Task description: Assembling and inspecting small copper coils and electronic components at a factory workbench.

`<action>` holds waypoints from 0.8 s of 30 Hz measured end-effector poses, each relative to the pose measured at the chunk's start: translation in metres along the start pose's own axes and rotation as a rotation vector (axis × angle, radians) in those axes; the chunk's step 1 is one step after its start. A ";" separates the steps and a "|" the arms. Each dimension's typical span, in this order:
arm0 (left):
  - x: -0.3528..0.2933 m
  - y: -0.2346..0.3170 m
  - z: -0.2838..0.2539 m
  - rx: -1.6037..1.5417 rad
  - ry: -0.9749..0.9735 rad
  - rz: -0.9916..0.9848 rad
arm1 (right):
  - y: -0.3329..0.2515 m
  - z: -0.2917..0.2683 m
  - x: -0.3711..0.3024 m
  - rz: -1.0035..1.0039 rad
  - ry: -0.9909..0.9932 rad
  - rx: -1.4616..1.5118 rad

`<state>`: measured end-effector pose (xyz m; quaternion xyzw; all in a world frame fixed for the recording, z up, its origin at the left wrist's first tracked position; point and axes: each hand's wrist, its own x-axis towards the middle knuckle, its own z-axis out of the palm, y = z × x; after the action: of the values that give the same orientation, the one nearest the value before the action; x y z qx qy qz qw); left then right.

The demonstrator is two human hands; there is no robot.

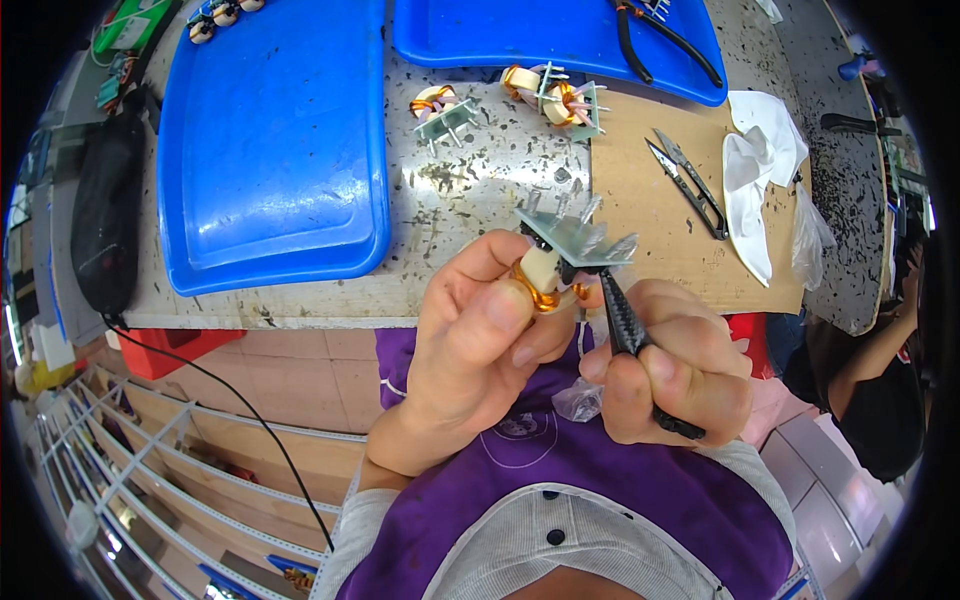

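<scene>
Three spare coils (540,98) beyond both hands (560,340)

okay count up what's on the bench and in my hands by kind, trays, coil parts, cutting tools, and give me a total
Blue trays: 2
Coil parts on green bases: 4, namely 3 on the bench and 1 in the left hand
Cutting tools on the bench: 2, snips and black-handled pliers
Black tool in the right hand: 1
Total: 9

Your one view sits on your head, looking steeply down and forward: your hands fill the centre, close up, with the worktop (470,200) edge just beyond.
</scene>
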<state>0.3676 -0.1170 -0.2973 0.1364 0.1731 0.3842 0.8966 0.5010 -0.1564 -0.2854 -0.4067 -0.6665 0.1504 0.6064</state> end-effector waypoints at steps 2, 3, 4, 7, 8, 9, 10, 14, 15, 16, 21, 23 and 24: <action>-0.001 0.000 0.002 0.045 0.062 -0.020 | 0.002 0.001 -0.001 -0.001 0.001 0.004; -0.001 0.000 0.002 0.042 0.060 -0.009 | 0.002 0.002 -0.001 -0.003 0.004 0.005; -0.001 0.000 0.003 0.038 0.057 0.002 | 0.002 0.001 0.000 -0.003 0.003 0.004; 0.003 -0.001 -0.004 -0.021 -0.046 -0.012 | 0.001 0.000 0.001 -0.020 -0.005 -0.014; 0.002 -0.001 -0.004 -0.021 -0.046 -0.011 | 0.000 0.001 0.001 -0.007 0.000 -0.021; 0.003 -0.001 -0.003 -0.024 -0.048 -0.011 | -0.001 0.001 0.002 0.006 0.004 -0.032; 0.003 -0.001 -0.003 -0.027 -0.050 -0.012 | -0.001 0.001 0.003 0.007 0.005 -0.033; 0.003 -0.001 0.001 -0.046 -0.049 0.015 | 0.003 0.006 0.000 -0.013 0.073 0.045; 0.003 0.001 0.004 -0.023 -0.024 0.014 | 0.004 0.006 -0.002 -0.032 0.107 0.054; 0.003 0.002 0.005 -0.012 -0.011 0.013 | 0.005 0.006 -0.003 -0.050 0.140 0.061; 0.004 0.001 0.007 0.039 -0.001 0.031 | 0.005 0.002 0.000 -0.074 0.119 0.036; 0.004 0.000 0.006 0.043 -0.006 0.039 | 0.006 0.002 0.001 -0.072 0.103 0.056; 0.004 0.001 0.006 0.049 -0.004 0.033 | 0.006 0.002 0.001 -0.068 0.099 0.067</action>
<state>0.3722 -0.1141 -0.2923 0.1620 0.1783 0.3942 0.8869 0.5014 -0.1517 -0.2893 -0.3702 -0.6438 0.1313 0.6567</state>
